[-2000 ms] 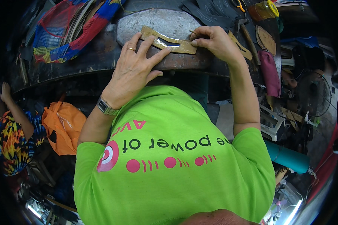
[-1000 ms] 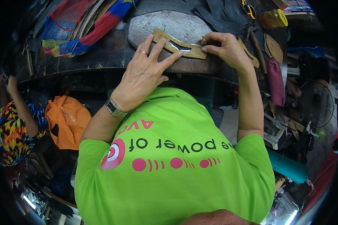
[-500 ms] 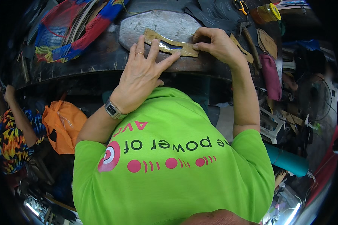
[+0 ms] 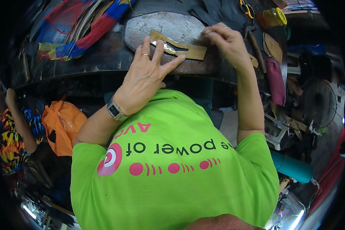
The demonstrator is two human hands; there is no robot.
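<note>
With fingers spread, my left hand [image 4: 143, 73] presses flat on a brown, curved template [image 4: 197, 53] with a slot cut through its middle. Shiny reflections run along the slot, and a dark edge shows beneath the template. It lies across the near part of a grey oval slab [image 4: 161, 23] on the bench. Up to the right of the template, apart from it, my right hand [image 4: 228, 40] is raised in a pinch. Its fingertips are blurred, and whatever they hold cannot be made out.
A hammer [image 4: 256, 51], brown shaped pieces [image 4: 272, 48] and a maroon pouch [image 4: 275, 80] lie at the right. Behind are orange-handled scissors [image 4: 249, 9], a yellow-lidded jar [image 4: 270, 17] and dark sheets [image 4: 214, 15]. A colourful mesh bag [image 4: 92, 34] sits left. Another person's arm [image 4: 21, 119] shows far left.
My right hand has lifted off the template's right end and moved up and to the right. My left hand stays on the template, whose right end now shows.
</note>
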